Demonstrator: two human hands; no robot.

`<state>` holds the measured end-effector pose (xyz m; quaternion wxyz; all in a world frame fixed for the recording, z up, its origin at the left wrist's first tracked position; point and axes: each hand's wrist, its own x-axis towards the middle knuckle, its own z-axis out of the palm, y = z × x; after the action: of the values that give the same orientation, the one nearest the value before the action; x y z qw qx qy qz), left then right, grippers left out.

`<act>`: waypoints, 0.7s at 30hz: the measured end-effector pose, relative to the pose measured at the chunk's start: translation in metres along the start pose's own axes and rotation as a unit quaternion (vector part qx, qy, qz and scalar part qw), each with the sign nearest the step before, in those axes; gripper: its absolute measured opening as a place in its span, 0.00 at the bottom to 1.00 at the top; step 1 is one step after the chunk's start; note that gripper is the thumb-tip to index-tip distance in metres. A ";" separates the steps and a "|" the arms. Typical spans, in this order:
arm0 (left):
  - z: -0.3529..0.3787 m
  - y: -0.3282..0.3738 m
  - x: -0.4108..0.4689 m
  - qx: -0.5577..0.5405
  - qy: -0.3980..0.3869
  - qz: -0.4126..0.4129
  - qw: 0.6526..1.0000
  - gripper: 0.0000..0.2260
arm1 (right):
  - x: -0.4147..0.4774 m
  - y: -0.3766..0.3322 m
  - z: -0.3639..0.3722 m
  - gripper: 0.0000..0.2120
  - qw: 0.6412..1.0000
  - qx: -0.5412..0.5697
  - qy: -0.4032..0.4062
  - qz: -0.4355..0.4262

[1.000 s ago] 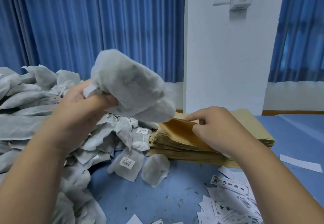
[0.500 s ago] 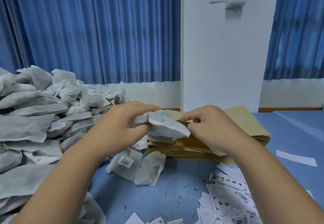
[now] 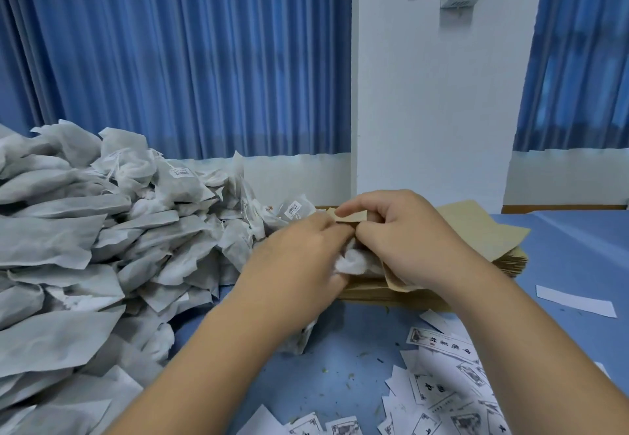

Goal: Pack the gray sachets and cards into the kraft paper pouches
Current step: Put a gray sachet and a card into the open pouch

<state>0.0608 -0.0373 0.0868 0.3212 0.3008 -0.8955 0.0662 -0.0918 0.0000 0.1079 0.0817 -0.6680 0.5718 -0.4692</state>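
Grip: right hand [image 3: 408, 240] pinches the upper lip of the top kraft pouch [image 3: 350, 215] between thumb and forefinger and holds the mouth lifted. The other fingers are curled over the pouch body. Left hand [image 3: 299, 257] is closed round a gray sachet [image 3: 354, 262], knuckles toward me. It is blurred, so I cannot make out the finger placement.

Change: one second ago the left hand held this sachet high above the sachet pile, well apart from the pouch. Half a second ago it had reached the mouth. Now only a crumpled white end shows between the two hands, and the rest appears to be inside the paper. The right hand has kept its place on the stack throughout.

Reading: sachet insertion is under way but not finished. I see no card in either hand, so that part looks outstanding for this pouch.

Pose: both forearms reach forward and converge, with the hands touching at the pouch mouth. The pouch lies on the stack of pouches [image 3: 476, 230].

Surroundings: the sachet pile [image 3: 102, 247] fills the left of the blue table [image 3: 340, 349]. The cards [image 3: 442, 383] lie scattered near the right forearm. A lone white strip [image 3: 575, 300] sits farther right.
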 end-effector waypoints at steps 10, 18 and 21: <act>0.004 -0.007 0.002 -0.200 -0.051 -0.025 0.978 0.05 | -0.001 -0.002 -0.003 0.20 0.999 0.010 -0.010 -0.035; -0.011 -0.017 0.000 -0.355 -0.105 -0.116 0.922 0.06 | -0.001 0.003 -0.001 0.20 0.990 -0.137 0.029 -0.009; -0.020 -0.043 0.006 -0.238 0.013 -0.221 0.946 0.09 | -0.001 0.009 -0.006 0.20 0.985 -0.168 0.040 0.022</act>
<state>0.0928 -0.0683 0.1026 0.4018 0.4054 -0.7919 -0.2171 -0.1020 0.0003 0.1053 -0.0445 -0.6398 0.6602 -0.3910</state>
